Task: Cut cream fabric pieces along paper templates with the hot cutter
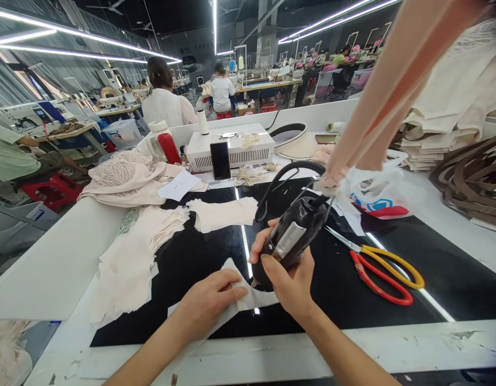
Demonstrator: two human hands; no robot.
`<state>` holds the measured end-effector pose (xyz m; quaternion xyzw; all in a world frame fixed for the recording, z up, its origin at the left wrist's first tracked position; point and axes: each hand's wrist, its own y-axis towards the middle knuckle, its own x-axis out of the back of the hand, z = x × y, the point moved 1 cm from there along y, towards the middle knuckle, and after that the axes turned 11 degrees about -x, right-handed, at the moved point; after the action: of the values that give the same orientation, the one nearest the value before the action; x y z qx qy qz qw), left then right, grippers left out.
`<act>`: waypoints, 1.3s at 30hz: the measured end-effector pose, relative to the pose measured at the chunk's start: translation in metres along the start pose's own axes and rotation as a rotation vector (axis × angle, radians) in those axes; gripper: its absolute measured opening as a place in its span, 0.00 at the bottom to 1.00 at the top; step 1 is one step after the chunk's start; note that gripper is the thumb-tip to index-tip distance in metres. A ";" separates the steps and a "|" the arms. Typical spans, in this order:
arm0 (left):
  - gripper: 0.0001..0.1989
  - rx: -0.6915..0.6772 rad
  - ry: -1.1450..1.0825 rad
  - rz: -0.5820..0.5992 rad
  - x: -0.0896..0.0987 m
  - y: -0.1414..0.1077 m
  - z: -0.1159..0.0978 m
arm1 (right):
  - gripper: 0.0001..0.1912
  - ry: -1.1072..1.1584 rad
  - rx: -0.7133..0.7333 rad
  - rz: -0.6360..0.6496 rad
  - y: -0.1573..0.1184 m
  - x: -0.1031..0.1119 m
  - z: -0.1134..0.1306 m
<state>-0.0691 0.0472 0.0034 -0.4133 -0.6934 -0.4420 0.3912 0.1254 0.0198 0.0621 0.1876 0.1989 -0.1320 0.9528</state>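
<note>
My left hand [211, 297] lies on a cream fabric piece [248, 301], with thumb and fingers pressed together on it. The fabric rests on the shiny black work surface [336, 311] and reaches beneath the tool. In my right hand [290, 279] is a black corded electric hand tool [290, 233] with a silver plate, my fingers wrapped around its body. Its lower end is down at the fabric, and the working tip is mostly hidden. A peach fabric strap [372, 102] is tied at the tool's upper end. Scissors [376, 262] with one red and one yellow handle lie to the right.
Stacked cream pieces [129, 262] lie left, with another small pile [226, 213] behind. Farther back stand a phone [220, 161] and a white vented box [231, 146]. A plastic bag [380, 187] and brown strips [473, 171] occupy the right. Other people sit beyond the table.
</note>
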 end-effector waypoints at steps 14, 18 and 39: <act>0.21 -0.001 -0.009 -0.034 0.005 0.013 -0.018 | 0.19 0.120 0.009 0.057 -0.021 0.013 0.020; 0.18 0.024 -0.008 -0.066 -0.002 0.024 -0.036 | 0.19 0.071 0.021 0.071 -0.021 0.014 0.020; 0.15 0.032 -0.018 -0.144 -0.018 0.017 -0.049 | 0.20 0.091 -0.033 0.042 -0.012 0.011 0.015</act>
<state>-0.0388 0.0018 0.0069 -0.3603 -0.7317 -0.4541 0.3586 0.1358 0.0008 0.0667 0.1820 0.2401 -0.1000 0.9483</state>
